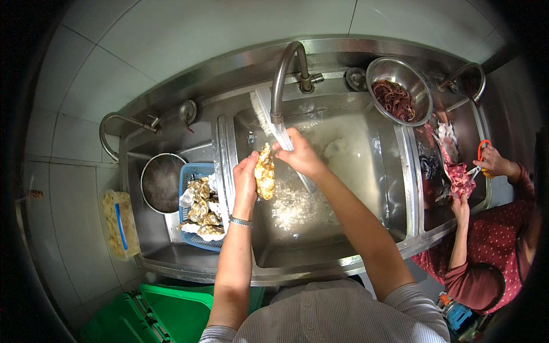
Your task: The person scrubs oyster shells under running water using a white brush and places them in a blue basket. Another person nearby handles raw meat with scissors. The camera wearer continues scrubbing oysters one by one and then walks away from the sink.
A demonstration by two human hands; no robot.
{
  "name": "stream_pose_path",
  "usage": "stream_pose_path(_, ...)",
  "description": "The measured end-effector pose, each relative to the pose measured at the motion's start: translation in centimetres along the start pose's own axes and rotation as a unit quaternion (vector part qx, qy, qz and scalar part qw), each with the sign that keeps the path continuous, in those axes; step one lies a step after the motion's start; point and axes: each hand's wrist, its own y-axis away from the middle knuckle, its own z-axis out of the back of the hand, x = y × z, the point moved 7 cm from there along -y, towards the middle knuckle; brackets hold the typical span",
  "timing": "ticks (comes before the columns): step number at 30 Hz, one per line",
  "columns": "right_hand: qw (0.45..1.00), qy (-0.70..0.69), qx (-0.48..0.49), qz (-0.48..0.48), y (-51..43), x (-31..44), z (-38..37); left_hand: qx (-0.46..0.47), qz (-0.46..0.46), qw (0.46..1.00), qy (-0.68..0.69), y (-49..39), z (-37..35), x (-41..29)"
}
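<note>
An oyster (265, 173), its shell rough and yellow-brown, is held on edge in my left hand (245, 180) above the left part of the middle basin. My right hand (300, 152) grips a white scrub brush (281, 135) by its handle; its bristles point up and to the left, apart from the shell. The curved metal faucet (278, 81) arches over the brush and hides part of it. Below both hands, cloudy water (339, 171) lies in the stainless steel sink (300, 257).
To the left, a blue plastic basket (185, 236) holds several oysters (201, 210) beside a round metal pot (163, 182). At the right, a steel bowl (375, 100) contains dark reddish strips. A co-worker's hands (493, 160) cut raw meat (459, 178) with orange-handled scissors (482, 148).
</note>
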Motion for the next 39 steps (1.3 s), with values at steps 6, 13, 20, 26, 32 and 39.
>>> stream_pose_path(6, 0.998, 0.055, 0.039, -0.009, -0.5, -0.4, -0.8, 0.008, 0.007, 1.0, -0.014, 0.2, 0.2, 0.3)
stream_pose_path(13, 0.991, -0.095, 0.078, -0.053, 0.4, 0.9, -1.5, 0.015, 0.004, 1.0, -0.013, 1.1, 0.6, -0.4)
stream_pose_path(20, 1.0, -0.001, 0.006, 0.015, 0.8, 0.9, -1.4, 0.014, -0.006, 0.999, -0.041, 1.1, 1.3, -0.1)
stream_pose_path(26, 0.998, -0.043, -0.036, -0.035, 0.3, 1.7, -1.1, -0.089, -0.025, 0.947, -0.309, 1.3, 2.3, -1.1)
stream_pose_path(32, 0.994, 0.011, -0.073, -0.078, -1.5, 0.8, 1.6, -0.039, 0.019, 0.998, 0.04, 1.8, 1.7, 0.3)
stream_pose_path(39, 0.923, 0.368, -0.081, -0.073, 3.6, 1.8, 2.3, 0.035, 0.073, 0.982, 0.168, 1.0, 0.5, 1.6)
